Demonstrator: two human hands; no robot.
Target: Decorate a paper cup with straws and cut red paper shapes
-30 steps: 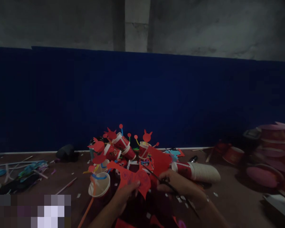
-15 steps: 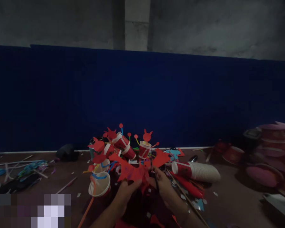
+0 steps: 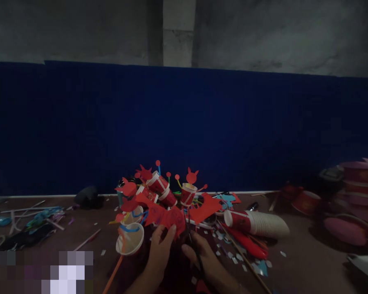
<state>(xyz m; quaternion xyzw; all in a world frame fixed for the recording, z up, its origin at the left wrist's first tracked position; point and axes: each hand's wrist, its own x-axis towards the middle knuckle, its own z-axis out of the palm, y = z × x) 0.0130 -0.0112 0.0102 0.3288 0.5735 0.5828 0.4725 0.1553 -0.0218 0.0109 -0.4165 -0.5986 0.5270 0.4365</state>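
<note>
My left hand (image 3: 161, 245) pinches a sheet of red paper (image 3: 159, 216) with an irregular cut edge and faint drawn lines on it. In my right hand (image 3: 202, 253) is a pair of dark scissors (image 3: 188, 226), blades pointing up and away beside the paper's right edge. Another red paper piece (image 3: 207, 208) lies just beyond the scissors. Past my hands stands a red-and-white paper cup (image 3: 188, 195) with a red animal-head cutout (image 3: 191, 176) and pipe-cleaner arms. Near my left wrist is an open white cup (image 3: 130, 241) with blue and orange pipe cleaners.
A long stack of paper cups (image 3: 263, 223) lies on its side to the right, beside a red packet (image 3: 248, 243) and a thin stick. Paper scraps (image 3: 233, 258) are scattered there. Pipe cleaners (image 3: 46, 216) lie at left; red tubs (image 3: 355, 183) are piled far right. A blue wall panel (image 3: 184, 122) stands behind.
The red paper has turned and shifted left in my left hand, its drawn lines showing more. My right hand with the scissors has drawn slightly down and away from my left hand.
</note>
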